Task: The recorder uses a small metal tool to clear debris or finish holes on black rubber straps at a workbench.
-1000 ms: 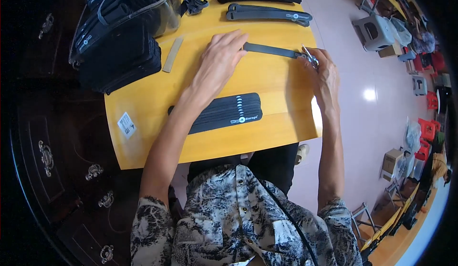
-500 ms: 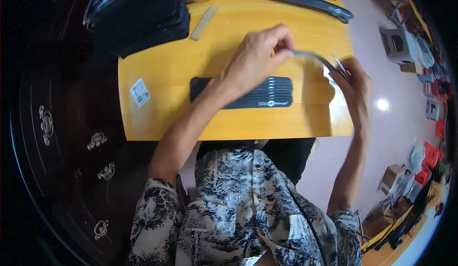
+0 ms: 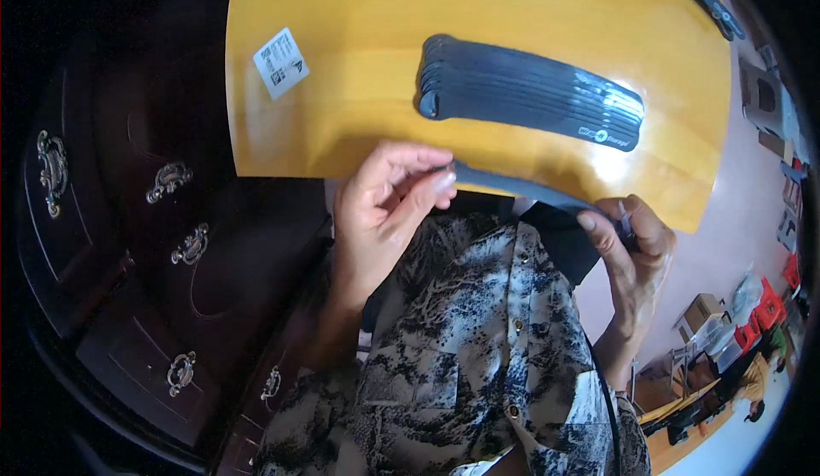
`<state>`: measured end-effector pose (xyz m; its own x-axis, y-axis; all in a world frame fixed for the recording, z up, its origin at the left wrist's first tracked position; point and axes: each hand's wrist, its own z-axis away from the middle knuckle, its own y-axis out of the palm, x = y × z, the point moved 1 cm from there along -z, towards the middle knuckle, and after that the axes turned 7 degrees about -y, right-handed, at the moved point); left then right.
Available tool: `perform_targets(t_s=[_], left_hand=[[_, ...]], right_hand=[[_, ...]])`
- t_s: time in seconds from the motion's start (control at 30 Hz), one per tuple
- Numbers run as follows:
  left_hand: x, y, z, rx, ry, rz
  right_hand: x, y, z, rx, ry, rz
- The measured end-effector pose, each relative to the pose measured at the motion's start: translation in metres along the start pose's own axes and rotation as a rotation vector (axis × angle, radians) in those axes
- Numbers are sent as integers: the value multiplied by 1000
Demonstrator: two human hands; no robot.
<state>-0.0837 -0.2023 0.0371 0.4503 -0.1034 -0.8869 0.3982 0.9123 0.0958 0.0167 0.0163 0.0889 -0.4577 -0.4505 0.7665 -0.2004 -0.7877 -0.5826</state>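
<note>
Single head-worn fisheye view, looking steeply down, close over yellow table [image 3: 342, 117] edge and lap

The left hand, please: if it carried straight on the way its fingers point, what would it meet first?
Most likely the stack of black strips on the yellow table; the left hand already pinches one black strip, though depth is unclear.

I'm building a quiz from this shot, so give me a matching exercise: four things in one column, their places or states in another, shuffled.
Things:
1. Dark strap
2. Strap stack
3. White sticker
4. Dark cabinet

Places or states:
A. flat on the yellow table's left part
B. held between both hands
C. lying mid-table
D. left of the table

Pairs: 1-B, 2-C, 3-A, 4-D
</note>
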Motion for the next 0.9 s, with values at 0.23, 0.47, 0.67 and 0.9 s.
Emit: perform_targets(t_s=[0.23,0.47,0.67,0.9], left_hand=[[0,8,-17,-296,243,-263],[6,10,-19,-400,196,-267],[1,12,-20,-388,172,-291],[2,14,-19,-394,169,-340]], right_hand=[[8,7,-3,19,149,-138],[5,5,-7,30,153,-103],[2,8,-14,-46,97,-89],[2,6,-18,-43,105,-61]])
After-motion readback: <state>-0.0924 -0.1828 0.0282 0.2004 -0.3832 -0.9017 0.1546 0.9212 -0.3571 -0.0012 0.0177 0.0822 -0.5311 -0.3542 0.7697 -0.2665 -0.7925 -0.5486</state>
